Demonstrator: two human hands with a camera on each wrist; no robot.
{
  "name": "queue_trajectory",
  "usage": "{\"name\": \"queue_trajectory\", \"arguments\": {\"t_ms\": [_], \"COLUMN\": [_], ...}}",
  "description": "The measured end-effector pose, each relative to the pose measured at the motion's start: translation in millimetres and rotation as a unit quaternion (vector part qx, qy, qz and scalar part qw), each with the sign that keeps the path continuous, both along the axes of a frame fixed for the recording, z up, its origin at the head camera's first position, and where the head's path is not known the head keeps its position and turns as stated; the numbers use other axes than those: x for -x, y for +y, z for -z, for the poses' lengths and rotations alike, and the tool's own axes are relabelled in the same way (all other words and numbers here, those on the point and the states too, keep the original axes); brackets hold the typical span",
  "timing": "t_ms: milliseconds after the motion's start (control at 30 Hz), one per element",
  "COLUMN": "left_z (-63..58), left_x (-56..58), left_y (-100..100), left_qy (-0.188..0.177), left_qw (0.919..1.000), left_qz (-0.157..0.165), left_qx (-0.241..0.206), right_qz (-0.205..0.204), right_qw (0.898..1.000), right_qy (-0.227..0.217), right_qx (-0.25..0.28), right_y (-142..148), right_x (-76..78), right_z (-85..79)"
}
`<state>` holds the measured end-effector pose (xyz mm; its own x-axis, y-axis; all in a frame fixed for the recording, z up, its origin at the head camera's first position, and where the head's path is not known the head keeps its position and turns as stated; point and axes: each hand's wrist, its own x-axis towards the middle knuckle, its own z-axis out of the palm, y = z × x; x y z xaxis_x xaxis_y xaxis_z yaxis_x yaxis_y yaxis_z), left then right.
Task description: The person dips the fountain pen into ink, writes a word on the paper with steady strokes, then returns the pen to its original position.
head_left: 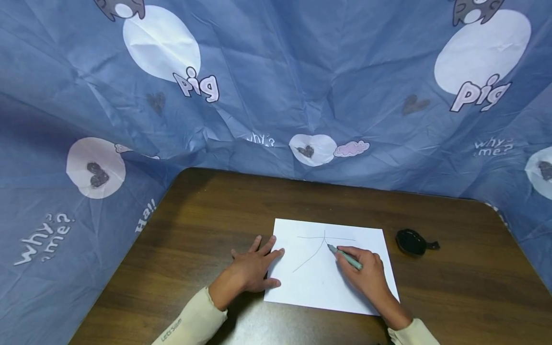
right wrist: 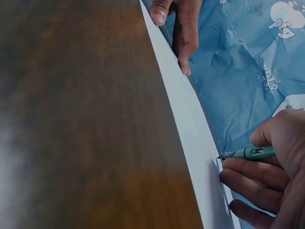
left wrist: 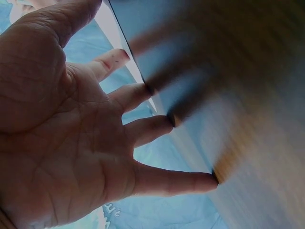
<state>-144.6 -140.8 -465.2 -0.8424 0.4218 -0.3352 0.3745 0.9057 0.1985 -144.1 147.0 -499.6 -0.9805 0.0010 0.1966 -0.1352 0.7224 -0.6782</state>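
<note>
A white sheet of paper [head_left: 319,282] lies on the wooden table, bearing a thin horizontal line, a short upright stroke and a long curve running down to the left. My right hand [head_left: 366,273] pinches a green fountain pen [head_left: 351,258], its tip close to the curve's upper end. In the right wrist view the pen [right wrist: 259,152] shows between thumb and fingers, nib at the paper [right wrist: 190,124]. Spread fingers of my left hand [head_left: 254,268] rest at the paper's left edge, some on the sheet. The left wrist view shows that palm [left wrist: 71,133] with fingertips touching down.
A small black pan-shaped dish [head_left: 411,242] with a short handle sits right of the paper. The brown wooden table [head_left: 207,215] reaches back to a blue printed cloth [head_left: 258,96] hanging behind it and at its left side.
</note>
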Motion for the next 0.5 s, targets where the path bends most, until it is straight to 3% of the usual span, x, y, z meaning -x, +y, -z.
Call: {"name": "queue_trajectory", "arguments": {"t_ms": [500], "left_z": [-3.0], "left_x": [-0.3], "left_y": [2.0], "left_qy": [-0.008], "left_qw": [1.0], "left_qz": [-0.003], "left_qx": [0.003], "right_qz": [0.008], "right_qw": [0.998], "right_qy": [-0.056], "right_qx": [0.016], "right_y": [21.2], "right_x": [-29.5], "right_z": [-2.6]}}
